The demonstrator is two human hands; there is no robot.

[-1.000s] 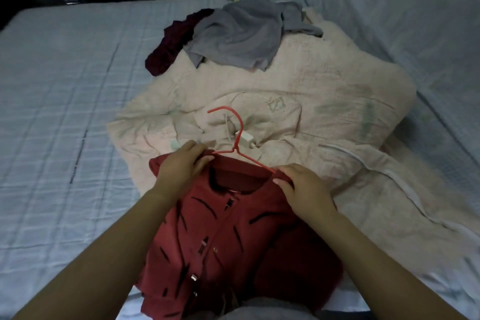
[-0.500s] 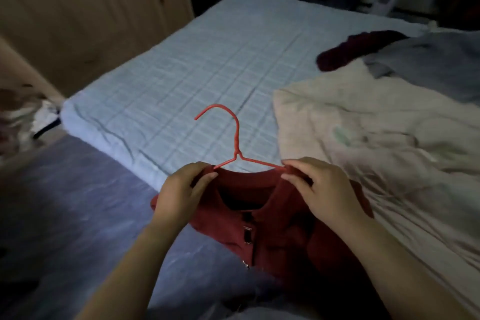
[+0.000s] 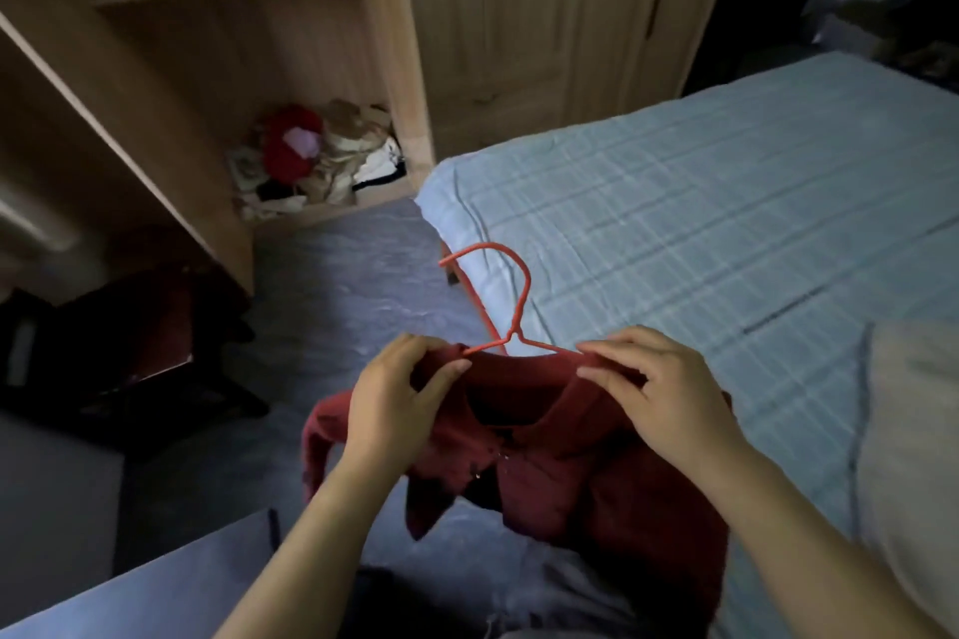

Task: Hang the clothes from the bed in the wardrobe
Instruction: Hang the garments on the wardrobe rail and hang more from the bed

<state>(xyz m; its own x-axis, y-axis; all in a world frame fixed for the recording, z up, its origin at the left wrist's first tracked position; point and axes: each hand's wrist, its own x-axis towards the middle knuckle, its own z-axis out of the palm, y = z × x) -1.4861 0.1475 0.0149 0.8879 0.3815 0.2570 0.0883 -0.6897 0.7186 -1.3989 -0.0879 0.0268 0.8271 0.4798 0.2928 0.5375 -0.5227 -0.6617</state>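
Hands, left (image 3: 389,405) and right (image 3: 664,394), pinch red shirt (image 3: 571,472) on hanger (image 3: 521,306); bed corner (image 3: 467,202) juts beside open wardrobe (image 3: 181,68).

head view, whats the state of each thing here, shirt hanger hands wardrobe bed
red shirt: on the hanger, gripped at both shoulders
hanger: arms inside the shirt's neck, hook free and pointing up
left hand: pinching the shirt's shoulder
right hand: pinching the other shoulder
wardrobe: left section open
wardrobe door: shut
clothes pile: heaped in the wardrobe bottom
bed: covered by a light blue sheet
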